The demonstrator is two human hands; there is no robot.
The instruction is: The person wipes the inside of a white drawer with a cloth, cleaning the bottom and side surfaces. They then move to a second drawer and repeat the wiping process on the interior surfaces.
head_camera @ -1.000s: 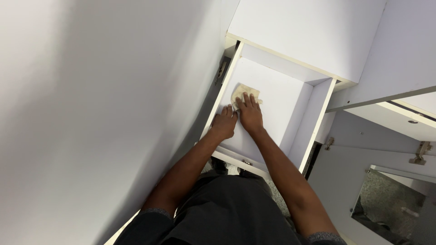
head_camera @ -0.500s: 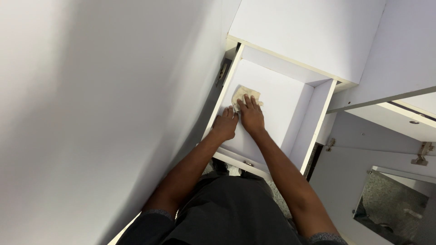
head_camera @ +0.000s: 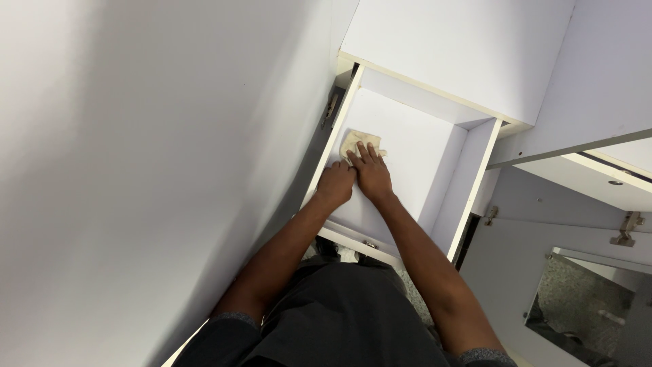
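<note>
Because the head camera looks straight down our own arms, we see both of them reaching into an open white drawer (head_camera: 448, 146) that stands pulled out from the white cabinet (head_camera: 468, 47). Our right hand (head_camera: 371, 174) lies flat with the fingers spread and pressed down on a small beige cloth (head_camera: 358, 141), which sits on the drawer floor close to the left wall and toward the back; the palm-down, open spread seems meant to keep the rag flat against the panel so it rubs the surface rather than bunching up. Our left hand (head_camera: 336, 185) is curled into a loose fist just beside the right one, touching it at the knuckles and resting on the drawer floor near the left wall; it grips nothing we can make out, and reads as a brace for the leaning body. To the right, a cabinet door (head_camera: 543, 224) hangs open with a metal hinge (head_camera: 626, 229) showing. There is only this one view, so the underside of the cloth stays hidden.
</note>
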